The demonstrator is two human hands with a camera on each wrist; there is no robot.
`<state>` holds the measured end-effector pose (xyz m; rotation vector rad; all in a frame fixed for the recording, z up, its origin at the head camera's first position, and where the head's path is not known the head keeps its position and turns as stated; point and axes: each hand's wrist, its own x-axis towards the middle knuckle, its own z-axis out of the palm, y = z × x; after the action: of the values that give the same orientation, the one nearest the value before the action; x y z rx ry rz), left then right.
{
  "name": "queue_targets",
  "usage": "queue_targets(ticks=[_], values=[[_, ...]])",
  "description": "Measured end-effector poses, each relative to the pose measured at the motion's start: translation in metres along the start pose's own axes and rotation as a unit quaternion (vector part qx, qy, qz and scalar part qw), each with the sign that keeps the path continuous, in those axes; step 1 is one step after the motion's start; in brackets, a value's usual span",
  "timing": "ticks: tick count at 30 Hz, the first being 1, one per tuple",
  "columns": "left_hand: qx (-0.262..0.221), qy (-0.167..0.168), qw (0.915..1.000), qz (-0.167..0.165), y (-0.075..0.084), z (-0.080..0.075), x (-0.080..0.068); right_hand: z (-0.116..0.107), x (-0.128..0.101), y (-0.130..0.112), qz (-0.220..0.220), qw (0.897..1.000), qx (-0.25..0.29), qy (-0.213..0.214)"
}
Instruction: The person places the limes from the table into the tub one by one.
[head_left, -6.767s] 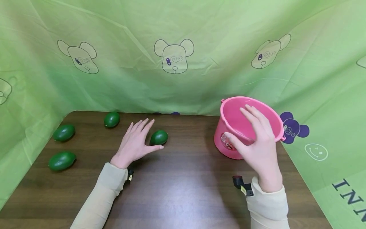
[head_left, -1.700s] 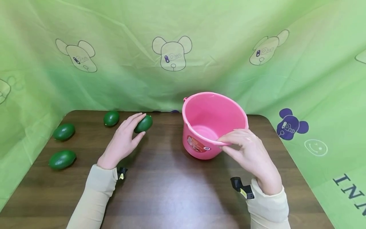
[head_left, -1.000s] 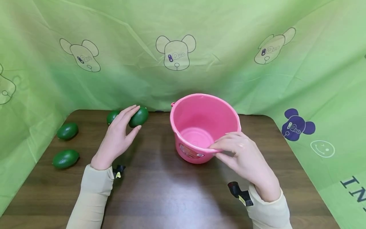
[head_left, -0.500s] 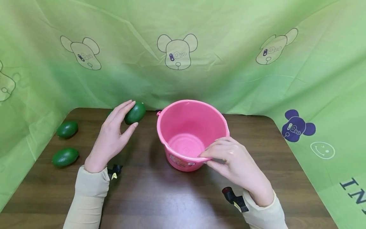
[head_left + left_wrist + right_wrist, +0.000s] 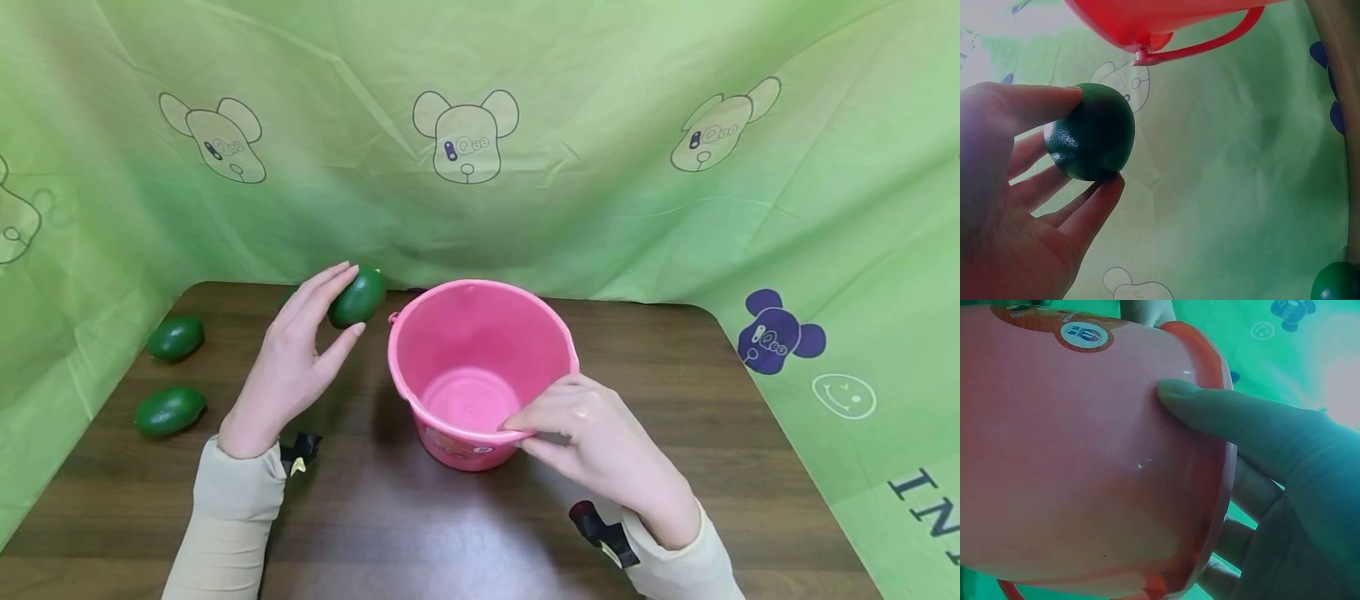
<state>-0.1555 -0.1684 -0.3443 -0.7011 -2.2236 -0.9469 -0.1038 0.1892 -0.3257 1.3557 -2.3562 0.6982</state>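
My left hand [image 5: 288, 350] pinches a dark green lime [image 5: 358, 298] between thumb and fingers, held up off the table left of the pink bucket [image 5: 480, 333]. In the left wrist view this lime [image 5: 1091, 134] sits at the fingertips, below the bucket's side and its handle [image 5: 1222, 44]. My right hand [image 5: 607, 446] grips the bucket's near right rim. Its thumb [image 5: 1197, 403] presses the outer wall in the right wrist view, with the fingers over the inside. The bucket stands upright, with no fruit in it.
Two more limes, one farther back [image 5: 176, 338] and one nearer [image 5: 171, 411], lie at the left of the brown wooden table [image 5: 420, 542]. Another lime [image 5: 1335, 281] is mostly hidden behind my left hand in the head view. Green printed cloth [image 5: 570, 192] surrounds the table.
My right hand took hold of the bucket's rim and has drawn it left and nearer. My left hand took the lime and raised it up and left, holding nearly still lately.
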Motion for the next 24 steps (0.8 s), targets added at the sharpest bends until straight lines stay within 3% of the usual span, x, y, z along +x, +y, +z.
queue_targets(ticks=[12,20,24], values=[[-0.011,0.007,0.9999,0.007,0.005,-0.002,0.000,0.011,0.006,-0.009,-0.028,1.000,0.001,0.000],[-0.007,0.001,1.0000,0.005,0.010,-0.005,0.001,0.018,0.012,-0.021,-0.049,0.997,0.060,0.005],[-0.001,-0.008,1.0000,-0.001,0.011,-0.005,0.001,0.014,0.013,-0.022,-0.033,0.997,0.068,0.023]])
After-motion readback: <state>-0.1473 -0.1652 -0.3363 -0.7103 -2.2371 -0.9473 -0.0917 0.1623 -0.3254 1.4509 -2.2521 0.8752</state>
